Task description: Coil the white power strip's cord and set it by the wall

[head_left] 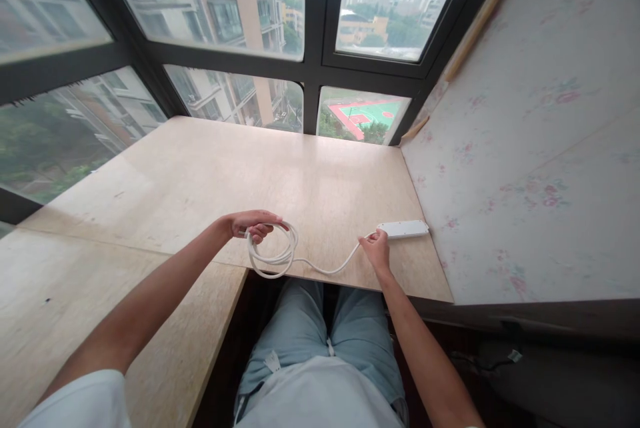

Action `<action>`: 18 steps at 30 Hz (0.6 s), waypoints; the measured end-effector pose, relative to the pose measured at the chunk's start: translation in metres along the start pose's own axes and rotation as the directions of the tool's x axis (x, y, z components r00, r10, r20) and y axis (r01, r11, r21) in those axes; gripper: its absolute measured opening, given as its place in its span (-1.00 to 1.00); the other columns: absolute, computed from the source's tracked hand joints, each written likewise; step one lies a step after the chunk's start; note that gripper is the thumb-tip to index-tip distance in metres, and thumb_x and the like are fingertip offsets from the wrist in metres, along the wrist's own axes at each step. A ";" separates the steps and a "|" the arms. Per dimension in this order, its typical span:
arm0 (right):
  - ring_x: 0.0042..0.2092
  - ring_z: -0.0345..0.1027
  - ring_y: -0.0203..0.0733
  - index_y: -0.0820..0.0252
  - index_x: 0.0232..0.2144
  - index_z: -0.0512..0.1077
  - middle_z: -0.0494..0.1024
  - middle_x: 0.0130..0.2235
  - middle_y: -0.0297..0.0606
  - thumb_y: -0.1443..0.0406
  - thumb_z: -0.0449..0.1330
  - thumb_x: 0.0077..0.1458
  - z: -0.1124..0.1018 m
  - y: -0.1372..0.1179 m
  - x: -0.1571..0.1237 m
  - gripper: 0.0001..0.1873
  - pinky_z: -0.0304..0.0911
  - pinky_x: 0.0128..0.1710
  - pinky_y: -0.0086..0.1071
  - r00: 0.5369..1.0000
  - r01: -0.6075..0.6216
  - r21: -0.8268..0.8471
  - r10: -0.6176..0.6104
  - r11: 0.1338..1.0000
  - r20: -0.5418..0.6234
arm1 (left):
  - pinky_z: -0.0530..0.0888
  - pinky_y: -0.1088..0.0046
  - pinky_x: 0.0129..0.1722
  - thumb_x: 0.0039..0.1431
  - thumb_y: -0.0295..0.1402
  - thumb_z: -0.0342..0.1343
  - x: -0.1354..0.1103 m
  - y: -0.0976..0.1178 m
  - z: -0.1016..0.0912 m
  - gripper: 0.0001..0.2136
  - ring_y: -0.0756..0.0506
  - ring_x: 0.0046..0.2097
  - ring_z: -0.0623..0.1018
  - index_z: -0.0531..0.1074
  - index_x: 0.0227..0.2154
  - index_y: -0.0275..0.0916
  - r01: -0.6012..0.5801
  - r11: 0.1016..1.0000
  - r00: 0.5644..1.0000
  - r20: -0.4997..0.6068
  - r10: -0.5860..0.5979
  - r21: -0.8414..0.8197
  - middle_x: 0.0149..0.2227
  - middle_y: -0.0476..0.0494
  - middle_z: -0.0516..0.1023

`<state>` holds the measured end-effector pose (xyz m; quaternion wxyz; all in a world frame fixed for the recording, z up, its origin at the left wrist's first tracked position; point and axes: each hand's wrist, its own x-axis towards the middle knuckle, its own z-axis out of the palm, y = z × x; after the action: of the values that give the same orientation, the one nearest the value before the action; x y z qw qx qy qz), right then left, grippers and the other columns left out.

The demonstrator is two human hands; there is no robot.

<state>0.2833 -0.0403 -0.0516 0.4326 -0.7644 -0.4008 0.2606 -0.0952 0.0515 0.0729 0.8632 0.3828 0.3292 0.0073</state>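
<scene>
My left hand [254,223] is closed around a coil of white cable [273,256], holding its loops just above the near edge of the pale wooden board. The cable runs on to the right in a slack curve to my right hand [376,247], which pinches it close to where it enters a white power strip [404,229]. The strip lies flat on the board near the right wall.
The wooden board [260,168] reaches back to dark-framed windows [313,75]. A flowered wall panel [525,148] rises along the right. A second lower board [75,295] lies at the left. My legs in light trousers [320,341] are below the edge.
</scene>
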 end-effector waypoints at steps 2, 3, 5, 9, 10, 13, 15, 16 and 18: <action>-0.16 0.47 -0.10 0.25 0.06 0.18 0.49 -0.12 -0.08 0.16 0.28 -0.19 0.008 0.000 0.010 -0.25 0.37 -0.15 -0.27 0.999 -0.002 0.117 -0.004 0.993 0.052 | 0.07 0.65 -0.72 0.28 -0.30 -0.02 -0.010 -0.005 -0.005 -0.72 0.16 -0.68 -0.13 0.50 -0.11 -0.34 0.001 1.000 1.000 0.013 -0.001 -0.029 -0.68 0.17 -0.07; -0.15 0.47 -0.11 0.24 0.06 0.17 0.48 -0.10 -0.09 0.18 0.28 -0.19 0.012 -0.001 0.016 -0.26 0.38 -0.16 -0.28 0.996 -0.003 0.155 -0.010 0.988 0.084 | 0.07 0.66 -0.72 0.29 -0.31 -0.03 -0.015 -0.007 -0.007 -0.71 0.16 -0.68 -0.13 0.50 -0.12 -0.35 0.002 0.999 1.000 0.016 -0.001 -0.046 -0.68 0.17 -0.06; -0.14 0.47 -0.13 0.23 0.06 0.17 0.48 -0.08 -0.10 0.21 0.27 -0.19 0.017 -0.004 0.030 -0.28 0.40 -0.19 -0.30 0.989 0.002 0.170 -0.027 0.985 0.145 | 0.08 0.67 -0.73 0.30 -0.32 -0.06 -0.023 -0.014 -0.011 -0.71 0.16 -0.69 -0.14 0.51 -0.13 -0.36 0.003 0.997 1.000 0.014 -0.002 -0.074 -0.69 0.17 -0.05; -0.27 0.47 -0.19 0.22 0.01 0.25 0.51 -0.12 -0.16 0.31 0.29 -0.23 0.018 -0.019 0.054 -0.33 0.41 -0.30 -0.31 0.970 0.028 0.073 -0.045 0.997 0.237 | 0.11 0.68 -0.73 0.31 -0.33 -0.08 -0.033 -0.027 -0.011 -0.71 0.16 -0.69 -0.15 0.52 -0.17 -0.35 -0.001 0.991 1.000 0.006 0.002 -0.134 -0.69 0.17 -0.04; -0.29 0.46 -0.20 0.23 -0.03 0.29 0.52 -0.15 -0.18 0.33 0.30 -0.25 0.016 -0.024 0.057 -0.36 0.40 -0.29 -0.30 0.963 0.042 0.033 -0.049 0.999 0.263 | 0.12 0.68 -0.72 0.31 -0.33 -0.07 -0.033 -0.029 -0.011 -0.71 0.16 -0.69 -0.15 0.52 -0.18 -0.36 -0.003 0.989 1.000 -0.009 0.001 -0.150 -0.69 0.17 -0.04; -0.22 0.43 -0.14 0.26 -0.20 0.41 0.53 -0.24 -0.22 0.41 0.33 -0.31 0.011 -0.040 0.059 -0.51 0.34 -0.16 -0.26 0.943 0.097 -0.087 -0.064 0.991 0.325 | 0.15 0.68 -0.72 0.31 -0.33 -0.06 -0.029 -0.032 -0.006 -0.72 0.16 -0.69 -0.14 0.53 -0.21 -0.37 -0.004 0.983 0.999 -0.048 -0.005 -0.184 -0.69 0.17 -0.04; -0.11 0.40 -0.04 0.26 -0.30 0.44 0.52 -0.24 -0.16 0.42 0.37 -0.32 0.008 -0.053 0.052 -0.60 0.27 -0.06 -0.20 0.938 0.145 -0.190 -0.073 0.971 0.340 | 0.14 0.66 -0.73 0.30 -0.35 -0.06 -0.023 -0.030 -0.002 -0.72 0.15 -0.70 -0.12 0.52 -0.20 -0.39 -0.009 0.983 1.000 -0.023 0.005 -0.182 -0.69 0.16 -0.04; -0.07 0.38 0.01 0.26 -0.32 0.45 0.52 -0.21 -0.11 0.39 0.38 -0.28 0.008 -0.061 0.045 -0.64 0.24 -0.03 -0.17 0.935 0.181 -0.251 -0.088 0.951 0.343 | 0.13 0.65 -0.74 0.29 -0.35 -0.05 -0.019 -0.027 0.001 -0.72 0.15 -0.71 -0.10 0.52 -0.19 -0.39 -0.013 0.985 1.000 -0.001 0.013 -0.173 -0.70 0.16 -0.04; -0.02 0.36 0.06 0.26 -0.25 0.47 0.48 -0.13 -0.01 0.26 0.35 -0.11 0.010 -0.079 0.026 -0.67 0.22 -0.02 -0.13 0.913 0.312 -0.389 -0.160 0.867 0.374 | 0.14 0.63 -0.75 0.27 -0.35 -0.03 -0.010 -0.020 0.008 -0.73 0.14 -0.72 -0.06 0.52 -0.18 -0.39 -0.014 0.990 0.999 0.033 0.019 -0.138 -0.69 0.15 -0.02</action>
<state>0.2592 0.0099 0.0108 0.2041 -0.7320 -0.6074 0.2315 -0.1032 0.0296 0.0688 0.8929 0.3251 0.3100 0.0307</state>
